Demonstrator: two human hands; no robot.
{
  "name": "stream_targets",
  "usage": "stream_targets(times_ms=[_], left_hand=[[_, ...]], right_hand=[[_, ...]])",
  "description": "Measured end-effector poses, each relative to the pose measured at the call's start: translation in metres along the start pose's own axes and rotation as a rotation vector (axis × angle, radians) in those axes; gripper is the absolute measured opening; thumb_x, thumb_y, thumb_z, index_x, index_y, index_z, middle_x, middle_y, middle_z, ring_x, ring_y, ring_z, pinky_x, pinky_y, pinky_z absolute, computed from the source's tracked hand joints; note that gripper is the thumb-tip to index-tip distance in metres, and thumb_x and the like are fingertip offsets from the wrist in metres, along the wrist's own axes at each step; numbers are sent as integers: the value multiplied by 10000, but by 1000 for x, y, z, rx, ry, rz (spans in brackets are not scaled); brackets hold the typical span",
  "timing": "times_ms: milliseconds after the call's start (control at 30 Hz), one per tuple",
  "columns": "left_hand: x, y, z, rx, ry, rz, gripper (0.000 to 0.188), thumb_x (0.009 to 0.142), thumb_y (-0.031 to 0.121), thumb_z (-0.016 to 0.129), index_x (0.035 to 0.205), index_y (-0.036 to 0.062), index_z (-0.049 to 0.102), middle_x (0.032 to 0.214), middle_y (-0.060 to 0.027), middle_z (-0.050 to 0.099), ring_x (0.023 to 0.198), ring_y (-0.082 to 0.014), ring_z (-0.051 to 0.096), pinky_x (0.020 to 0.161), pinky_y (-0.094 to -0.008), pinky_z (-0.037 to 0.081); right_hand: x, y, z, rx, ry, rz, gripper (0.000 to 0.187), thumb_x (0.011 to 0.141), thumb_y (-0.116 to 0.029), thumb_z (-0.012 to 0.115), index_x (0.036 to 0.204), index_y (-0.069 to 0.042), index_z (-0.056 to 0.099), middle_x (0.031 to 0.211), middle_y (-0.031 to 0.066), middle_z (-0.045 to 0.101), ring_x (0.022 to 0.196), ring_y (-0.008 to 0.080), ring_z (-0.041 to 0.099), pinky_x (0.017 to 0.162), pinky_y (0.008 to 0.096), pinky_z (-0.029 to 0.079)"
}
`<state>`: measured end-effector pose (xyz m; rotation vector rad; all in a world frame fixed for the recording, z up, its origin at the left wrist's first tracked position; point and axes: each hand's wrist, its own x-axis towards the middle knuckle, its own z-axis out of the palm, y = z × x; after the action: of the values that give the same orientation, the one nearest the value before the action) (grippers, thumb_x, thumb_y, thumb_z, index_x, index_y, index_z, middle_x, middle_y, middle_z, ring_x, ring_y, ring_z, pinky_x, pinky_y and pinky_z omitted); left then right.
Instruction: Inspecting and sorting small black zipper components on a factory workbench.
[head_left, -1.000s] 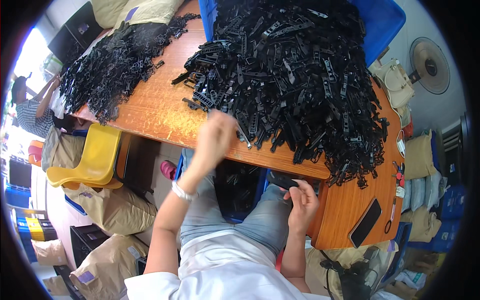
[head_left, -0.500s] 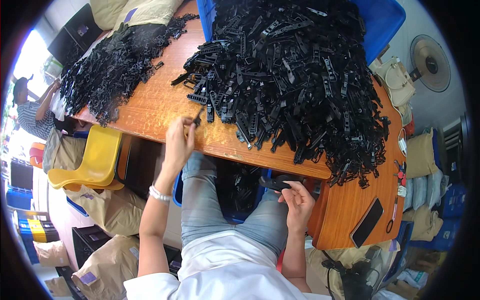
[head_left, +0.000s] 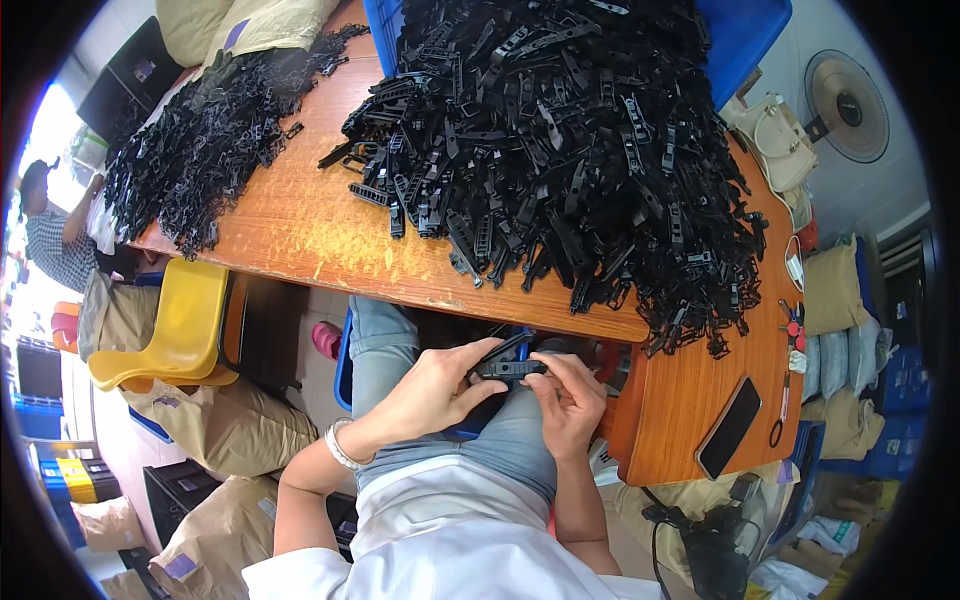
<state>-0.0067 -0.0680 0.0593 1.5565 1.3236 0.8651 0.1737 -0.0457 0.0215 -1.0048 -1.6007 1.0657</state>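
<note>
Black plastic strip (head_left: 510, 368), short, slotted.

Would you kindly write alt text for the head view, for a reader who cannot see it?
Seen from above, a seated person's left hand and right hand hold one black plastic strip over their lap, below the edge of an orange wooden table. A large heap of black strips covers the table.
</note>
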Motion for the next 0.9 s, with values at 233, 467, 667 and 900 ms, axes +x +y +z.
stream_targets(times_ms=[233, 467, 667, 900], left_hand=[[0, -5, 1, 175, 23, 281, 392, 748, 62, 637, 1099, -44, 499, 753, -196, 575, 625, -351, 573, 545, -390, 457], [1, -5, 2, 199, 60, 382, 365, 728, 51, 663, 1054, -44, 533, 676, -134, 538, 568, -289, 541, 511, -347, 425], [2, -15, -8, 98, -24, 309, 407, 751, 143, 686, 1108, -10, 564, 723, -166, 598, 597, -298, 583, 535, -340, 468], [53, -64, -82, 472, 633, 134, 90, 802, 72, 607, 849, -1, 628, 701, -116, 619, 591, -244, 595, 544, -310, 466]], right_hand=[[16, -3, -7, 66, -128, -106, 423, 767, -121, 650, 1161, -4, 553, 1117, 163, 545, 1000, 269, 527, 814, 328, 447], [12, 1, -8, -82, -136, -133, 306, 772, -57, 648, 1064, 15, 590, 946, 107, 569, 863, 192, 551, 734, 267, 441], [11, -2, -7, 123, -166, 25, 225, 782, 24, 611, 1007, 35, 617, 923, 98, 569, 735, 130, 575, 599, 217, 469], [1, 11, 1, 135, -325, 76, 201, 841, 52, 510, 1010, 50, 619, 1056, 143, 577, 786, 178, 638, 597, 225, 532]])
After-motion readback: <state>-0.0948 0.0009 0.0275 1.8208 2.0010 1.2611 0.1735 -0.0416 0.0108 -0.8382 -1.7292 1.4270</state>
